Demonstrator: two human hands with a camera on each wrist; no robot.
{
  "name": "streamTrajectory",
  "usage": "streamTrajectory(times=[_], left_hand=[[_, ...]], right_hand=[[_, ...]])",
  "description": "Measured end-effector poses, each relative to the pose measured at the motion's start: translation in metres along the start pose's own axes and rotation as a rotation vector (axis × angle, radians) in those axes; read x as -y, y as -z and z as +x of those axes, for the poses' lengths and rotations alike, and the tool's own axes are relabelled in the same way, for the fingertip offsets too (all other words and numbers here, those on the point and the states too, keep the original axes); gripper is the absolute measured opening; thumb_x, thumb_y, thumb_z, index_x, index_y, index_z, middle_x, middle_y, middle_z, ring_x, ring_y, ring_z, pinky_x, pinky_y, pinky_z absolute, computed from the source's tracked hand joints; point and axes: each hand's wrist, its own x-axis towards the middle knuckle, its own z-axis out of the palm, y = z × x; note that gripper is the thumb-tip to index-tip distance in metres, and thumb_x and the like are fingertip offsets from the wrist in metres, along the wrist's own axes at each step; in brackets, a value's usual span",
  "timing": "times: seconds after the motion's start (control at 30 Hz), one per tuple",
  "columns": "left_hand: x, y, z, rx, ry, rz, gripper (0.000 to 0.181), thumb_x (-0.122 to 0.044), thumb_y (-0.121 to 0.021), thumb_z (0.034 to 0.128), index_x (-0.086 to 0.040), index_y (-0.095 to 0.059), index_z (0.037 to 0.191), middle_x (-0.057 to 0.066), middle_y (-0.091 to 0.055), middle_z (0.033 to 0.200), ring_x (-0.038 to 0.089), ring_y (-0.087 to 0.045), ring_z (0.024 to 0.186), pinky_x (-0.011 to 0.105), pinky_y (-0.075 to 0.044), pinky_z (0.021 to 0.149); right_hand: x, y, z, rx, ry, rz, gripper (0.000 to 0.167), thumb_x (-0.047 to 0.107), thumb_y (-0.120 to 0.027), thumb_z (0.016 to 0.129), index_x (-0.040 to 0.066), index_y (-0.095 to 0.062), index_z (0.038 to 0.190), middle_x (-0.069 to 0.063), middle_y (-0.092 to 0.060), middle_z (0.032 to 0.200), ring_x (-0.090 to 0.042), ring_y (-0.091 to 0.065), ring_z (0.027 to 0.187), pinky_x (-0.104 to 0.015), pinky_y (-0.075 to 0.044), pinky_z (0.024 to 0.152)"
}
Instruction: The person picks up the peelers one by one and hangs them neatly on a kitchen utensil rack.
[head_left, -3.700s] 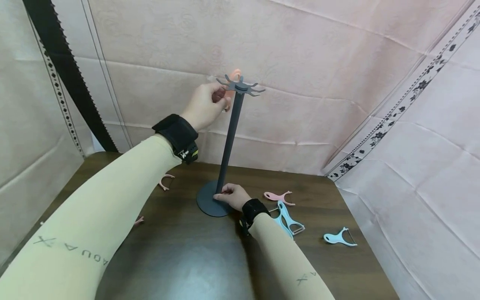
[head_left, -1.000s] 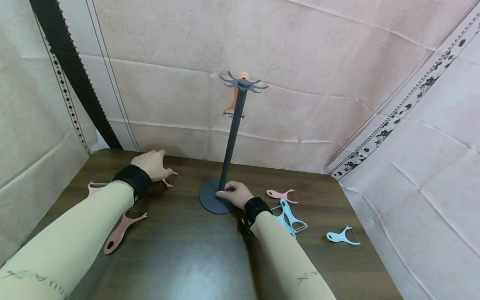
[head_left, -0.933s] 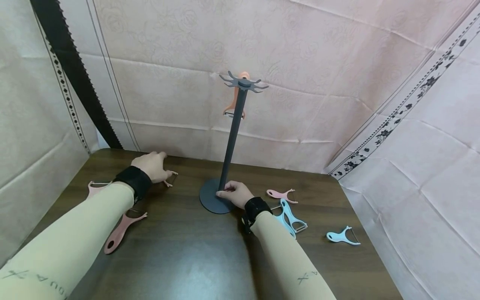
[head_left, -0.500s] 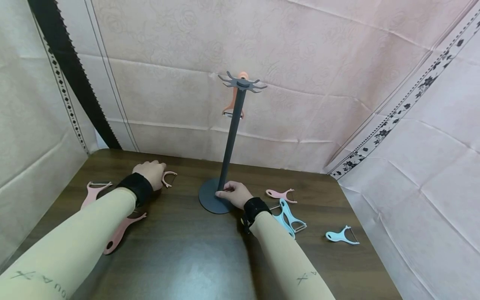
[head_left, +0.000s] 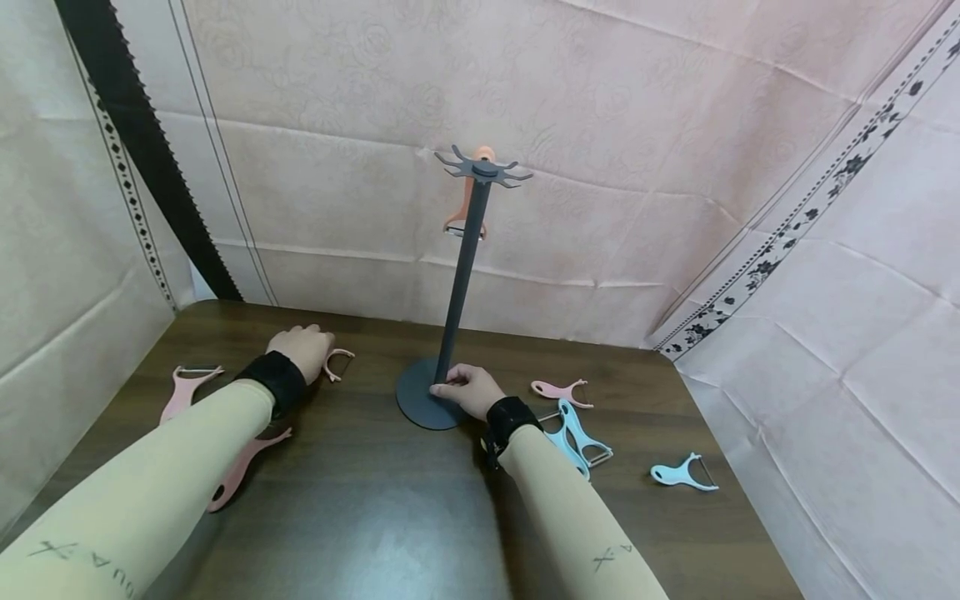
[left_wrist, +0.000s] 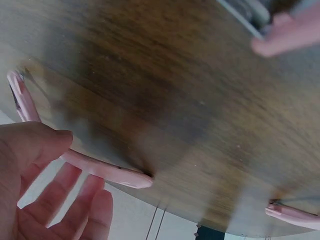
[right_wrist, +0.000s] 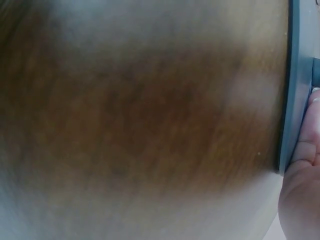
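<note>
At the back left of the table, my left hand (head_left: 302, 350) holds a pink peeler (head_left: 337, 363). In the left wrist view its thumb lies on top of the peeler (left_wrist: 107, 170) and the fingers curl beneath; the pads' contact is partly hidden. My right hand (head_left: 471, 392) grips the foot of the dark grey stand (head_left: 459, 287), thumb and fingers around the lower pole, just above the round base. In the right wrist view the base (right_wrist: 294, 90) shows at the right edge beside the fingers. From the stand's hooked top hangs an orange peeler (head_left: 457, 215), partly behind the pole.
Two more pink peelers lie on the left, one (head_left: 180, 393) farther out and one (head_left: 240, 471) partly under the left forearm. Right of the stand lie a pink peeler (head_left: 558, 391), overlapping blue peelers (head_left: 573, 429) and a separate blue peeler (head_left: 678, 473). Cloth walls (head_left: 585, 275) border the brown table (head_left: 375, 517).
The left hand left the hooked top, where the orange peeler now hangs, and came down to the pink peeler at back left. Its fingers have since closed in. The right hand stays at the stand's foot.
</note>
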Motion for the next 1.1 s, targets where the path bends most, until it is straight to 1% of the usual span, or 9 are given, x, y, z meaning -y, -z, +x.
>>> streamTrajectory(times=[0.17, 0.27, 0.33, 0.43, 0.53, 0.63, 0.73, 0.87, 1.1], left_hand=[[0.001, 0.002, 0.0, 0.007, -0.053, -0.017, 0.009, -0.003, -0.071, 0.0824, -0.009, -0.066, 0.081, 0.011, -0.056, 0.081, 0.034, -0.058, 0.077, 0.048, -0.049, 0.064], [0.006, -0.003, 0.002, -0.004, -0.071, -0.019, 0.01, -0.004, -0.071, 0.0836, -0.01, -0.064, 0.078, 0.009, -0.055, 0.079, 0.031, -0.057, 0.074, 0.046, -0.048, 0.061], [0.009, -0.008, 0.006, -0.002, -0.059, -0.028, 0.01, -0.006, -0.072, 0.0829, -0.009, -0.063, 0.079, 0.009, -0.055, 0.079, 0.031, -0.057, 0.074, 0.046, -0.048, 0.061], [0.013, -0.016, 0.012, -0.001, 0.013, -0.03, 0.015, -0.011, -0.076, 0.0811, -0.006, -0.063, 0.088, 0.012, -0.058, 0.082, 0.033, -0.059, 0.076, 0.049, -0.049, 0.062], [0.014, -0.02, 0.018, 0.007, 0.132, -0.049, 0.021, -0.02, -0.071, 0.0857, -0.001, -0.064, 0.092, 0.017, -0.062, 0.086, 0.037, -0.061, 0.08, 0.051, -0.049, 0.063], [0.013, -0.021, 0.022, 0.059, 0.256, -0.072, 0.034, -0.034, -0.059, 0.0946, -0.004, -0.067, 0.082, 0.02, -0.066, 0.09, 0.036, -0.063, 0.08, 0.049, -0.048, 0.059], [0.01, -0.017, 0.023, 0.13, 0.333, -0.09, 0.047, -0.045, -0.051, 0.0973, -0.011, -0.068, 0.07, 0.019, -0.068, 0.091, 0.032, -0.064, 0.077, 0.044, -0.047, 0.055], [0.005, -0.01, 0.021, 0.168, 0.37, -0.087, 0.047, -0.046, -0.054, 0.0957, -0.012, -0.068, 0.066, 0.019, -0.068, 0.088, 0.032, -0.063, 0.075, 0.042, -0.046, 0.053], [0.007, -0.003, 0.019, 0.211, 0.368, -0.071, 0.035, -0.038, -0.06, 0.0907, -0.01, -0.07, 0.072, 0.013, -0.065, 0.076, 0.029, -0.061, 0.07, 0.044, -0.045, 0.052]], right_hand=[[0.004, 0.003, -0.004, 0.001, 0.006, 0.0, 0.026, 0.04, -0.071, 0.088, 0.015, -0.065, 0.091, -0.001, -0.061, 0.087, -0.02, -0.055, 0.084, -0.034, -0.042, 0.073], [0.004, 0.003, -0.006, 0.0, 0.006, 0.006, 0.025, 0.039, -0.071, 0.088, 0.014, -0.065, 0.09, -0.002, -0.061, 0.086, -0.021, -0.055, 0.084, -0.034, -0.042, 0.074], [0.003, 0.002, -0.006, -0.003, 0.006, 0.007, 0.025, 0.039, -0.071, 0.088, 0.015, -0.065, 0.089, -0.001, -0.061, 0.086, -0.021, -0.055, 0.083, -0.034, -0.042, 0.073], [0.001, 0.001, -0.005, -0.002, 0.004, 0.011, 0.025, 0.04, -0.072, 0.088, 0.016, -0.065, 0.089, -0.001, -0.06, 0.085, -0.02, -0.055, 0.083, -0.034, -0.042, 0.073], [-0.001, 0.0, -0.004, -0.001, 0.008, 0.015, 0.025, 0.04, -0.071, 0.088, 0.015, -0.065, 0.089, -0.001, -0.06, 0.085, -0.02, -0.055, 0.082, -0.033, -0.042, 0.072], [-0.001, -0.001, -0.004, -0.003, 0.009, 0.018, 0.025, 0.039, -0.071, 0.088, 0.015, -0.064, 0.089, -0.001, -0.06, 0.085, -0.019, -0.055, 0.082, -0.033, -0.042, 0.072], [0.0, -0.001, -0.004, -0.005, 0.013, 0.021, 0.025, 0.039, -0.072, 0.087, 0.015, -0.065, 0.089, -0.001, -0.059, 0.085, -0.019, -0.054, 0.082, -0.033, -0.041, 0.072], [0.001, -0.001, -0.003, -0.001, 0.018, 0.024, 0.026, 0.039, -0.072, 0.087, 0.015, -0.065, 0.089, -0.001, -0.059, 0.085, -0.019, -0.054, 0.082, -0.033, -0.041, 0.072], [0.0, -0.001, -0.001, -0.006, 0.011, 0.014, 0.025, 0.04, -0.073, 0.087, 0.017, -0.065, 0.088, 0.0, -0.06, 0.084, -0.019, -0.054, 0.082, -0.033, -0.042, 0.072]])
